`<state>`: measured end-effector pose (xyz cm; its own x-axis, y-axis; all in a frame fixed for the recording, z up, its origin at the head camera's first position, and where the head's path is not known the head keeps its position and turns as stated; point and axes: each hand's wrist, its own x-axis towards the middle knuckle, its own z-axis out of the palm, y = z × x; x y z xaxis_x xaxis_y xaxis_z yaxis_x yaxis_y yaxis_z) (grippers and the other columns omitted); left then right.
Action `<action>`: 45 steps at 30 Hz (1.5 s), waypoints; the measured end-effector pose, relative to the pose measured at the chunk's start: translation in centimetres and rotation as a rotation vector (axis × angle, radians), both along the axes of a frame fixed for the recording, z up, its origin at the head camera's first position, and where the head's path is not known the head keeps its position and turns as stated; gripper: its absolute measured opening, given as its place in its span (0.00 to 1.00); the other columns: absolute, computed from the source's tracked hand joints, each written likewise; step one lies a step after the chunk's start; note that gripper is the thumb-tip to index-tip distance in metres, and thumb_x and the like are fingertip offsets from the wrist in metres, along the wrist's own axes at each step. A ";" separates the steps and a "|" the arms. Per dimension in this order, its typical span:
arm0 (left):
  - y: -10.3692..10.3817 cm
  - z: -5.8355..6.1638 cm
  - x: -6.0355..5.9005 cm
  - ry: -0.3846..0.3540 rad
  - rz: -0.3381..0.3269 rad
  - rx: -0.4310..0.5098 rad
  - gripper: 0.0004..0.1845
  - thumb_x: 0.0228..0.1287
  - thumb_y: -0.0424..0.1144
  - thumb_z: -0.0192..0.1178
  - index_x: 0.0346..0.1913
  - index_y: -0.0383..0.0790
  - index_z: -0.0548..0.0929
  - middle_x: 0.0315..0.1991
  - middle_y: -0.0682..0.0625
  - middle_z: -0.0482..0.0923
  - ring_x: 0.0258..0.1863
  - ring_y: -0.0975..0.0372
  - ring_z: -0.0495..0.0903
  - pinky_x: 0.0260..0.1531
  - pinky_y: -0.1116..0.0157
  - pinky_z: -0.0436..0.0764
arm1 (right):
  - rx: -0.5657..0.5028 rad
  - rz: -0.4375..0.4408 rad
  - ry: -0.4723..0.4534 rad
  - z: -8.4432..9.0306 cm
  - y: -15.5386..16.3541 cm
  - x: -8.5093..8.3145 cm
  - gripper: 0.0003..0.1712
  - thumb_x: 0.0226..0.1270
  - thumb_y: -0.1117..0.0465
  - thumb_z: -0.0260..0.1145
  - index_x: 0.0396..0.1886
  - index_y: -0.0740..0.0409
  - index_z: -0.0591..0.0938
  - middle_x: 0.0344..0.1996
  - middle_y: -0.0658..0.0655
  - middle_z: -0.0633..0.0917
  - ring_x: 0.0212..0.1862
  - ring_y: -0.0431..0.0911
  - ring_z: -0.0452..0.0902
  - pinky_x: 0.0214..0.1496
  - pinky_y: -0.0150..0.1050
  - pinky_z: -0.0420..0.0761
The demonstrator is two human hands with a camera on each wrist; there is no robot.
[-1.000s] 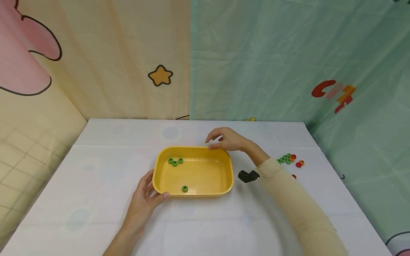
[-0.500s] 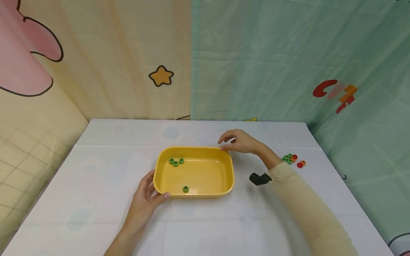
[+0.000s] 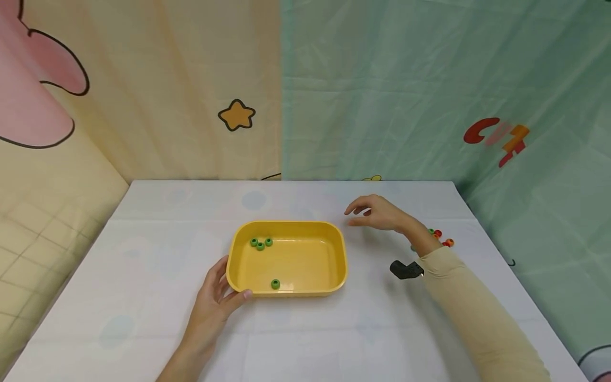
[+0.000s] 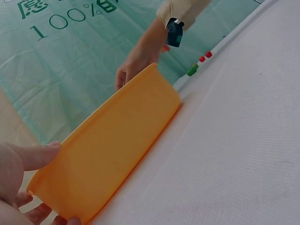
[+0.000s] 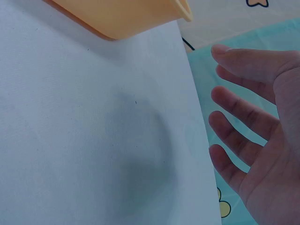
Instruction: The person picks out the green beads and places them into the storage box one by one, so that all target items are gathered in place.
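Showing only overhead: green rings [image 3: 260, 243] inside yellow tray [image 3: 338, 249].

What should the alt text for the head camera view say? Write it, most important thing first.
A person's left hand holds the near left corner of a yellow tray with four green rings inside, on a white table. The right hand hovers open beyond the tray's right side, near small coloured rings.

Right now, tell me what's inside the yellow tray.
The yellow tray holds four green rings: three clustered near its far left corner and one by the near wall. The near wall hides a thin strip of floor behind it.
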<state>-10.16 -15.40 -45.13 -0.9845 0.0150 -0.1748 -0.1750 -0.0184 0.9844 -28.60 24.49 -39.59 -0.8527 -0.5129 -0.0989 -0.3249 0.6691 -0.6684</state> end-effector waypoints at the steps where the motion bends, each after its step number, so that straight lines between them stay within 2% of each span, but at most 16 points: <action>1: 0.0 0.0 0.0 -0.003 0.001 -0.001 0.51 0.63 0.32 0.75 0.82 0.48 0.55 0.80 0.51 0.52 0.76 0.55 0.58 0.58 0.78 0.74 | 0.004 -0.007 -0.004 -0.1 0.2 0.1 0.16 0.70 0.60 0.73 0.54 0.62 0.87 0.56 0.57 0.83 0.60 0.57 0.78 0.65 0.58 0.78; 6: 0.0 0.0 0.0 -0.010 0.001 -0.004 0.51 0.63 0.32 0.74 0.82 0.48 0.54 0.81 0.51 0.52 0.76 0.55 0.58 0.58 0.78 0.74 | -0.001 -0.038 -0.028 -0.4 1.8 0.7 0.17 0.70 0.60 0.73 0.55 0.62 0.86 0.56 0.57 0.84 0.59 0.58 0.78 0.65 0.58 0.78; 14: 0.0 -0.1 -0.1 -0.003 -0.002 0.000 0.51 0.63 0.33 0.75 0.82 0.48 0.55 0.80 0.51 0.52 0.76 0.55 0.58 0.58 0.78 0.74 | 0.018 -0.093 -0.001 -0.7 4.8 1.7 0.18 0.70 0.59 0.73 0.55 0.63 0.86 0.54 0.59 0.85 0.58 0.58 0.78 0.65 0.60 0.77; 20: -0.3 -0.1 0.0 -0.004 -0.003 0.002 0.51 0.63 0.33 0.75 0.82 0.48 0.54 0.80 0.51 0.52 0.76 0.55 0.57 0.58 0.78 0.75 | 0.003 -0.133 -0.008 -0.8 6.5 2.5 0.18 0.70 0.61 0.73 0.56 0.64 0.86 0.56 0.59 0.84 0.58 0.58 0.78 0.64 0.59 0.78; 26: -0.4 -0.1 0.1 -0.008 0.001 0.001 0.50 0.63 0.35 0.75 0.82 0.49 0.55 0.80 0.52 0.52 0.76 0.55 0.57 0.58 0.79 0.74 | 0.007 -0.166 -0.023 -0.7 7.9 3.2 0.20 0.71 0.58 0.73 0.57 0.64 0.85 0.58 0.62 0.83 0.60 0.59 0.78 0.64 0.60 0.78; 32: -0.3 -0.1 0.2 -0.005 0.003 0.006 0.50 0.63 0.34 0.75 0.82 0.49 0.55 0.80 0.52 0.53 0.76 0.56 0.57 0.58 0.78 0.74 | 0.047 -0.182 0.036 -1.0 9.8 3.9 0.17 0.71 0.59 0.72 0.55 0.64 0.86 0.57 0.63 0.83 0.60 0.60 0.76 0.65 0.62 0.76; 36: -0.4 0.0 0.2 -0.006 0.002 -0.001 0.50 0.63 0.35 0.75 0.82 0.49 0.55 0.80 0.52 0.53 0.76 0.56 0.57 0.58 0.78 0.74 | 0.056 -0.198 0.042 -1.4 11.3 4.1 0.17 0.71 0.57 0.73 0.54 0.61 0.87 0.59 0.64 0.82 0.65 0.62 0.71 0.69 0.68 0.67; 39: -0.4 0.0 0.2 -0.009 0.002 -0.005 0.50 0.63 0.35 0.75 0.82 0.49 0.55 0.80 0.53 0.52 0.76 0.56 0.57 0.58 0.79 0.74 | 0.057 -0.209 0.012 -1.5 12.3 4.2 0.18 0.69 0.55 0.74 0.54 0.60 0.88 0.64 0.66 0.78 0.71 0.64 0.64 0.71 0.71 0.60; 45: -0.4 0.0 0.1 -0.006 0.002 -0.003 0.50 0.63 0.34 0.75 0.82 0.48 0.54 0.80 0.52 0.52 0.76 0.55 0.57 0.59 0.78 0.74 | 0.085 -0.145 -0.034 -1.8 13.7 4.4 0.18 0.65 0.56 0.77 0.51 0.59 0.89 0.70 0.69 0.71 0.74 0.69 0.56 0.69 0.73 0.59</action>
<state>-10.07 -15.76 -45.16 -0.9835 0.0124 -0.1807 -0.1809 -0.0159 0.9834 -24.18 38.17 -41.34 -0.9128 -0.3728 -0.1667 -0.1988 0.7621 -0.6161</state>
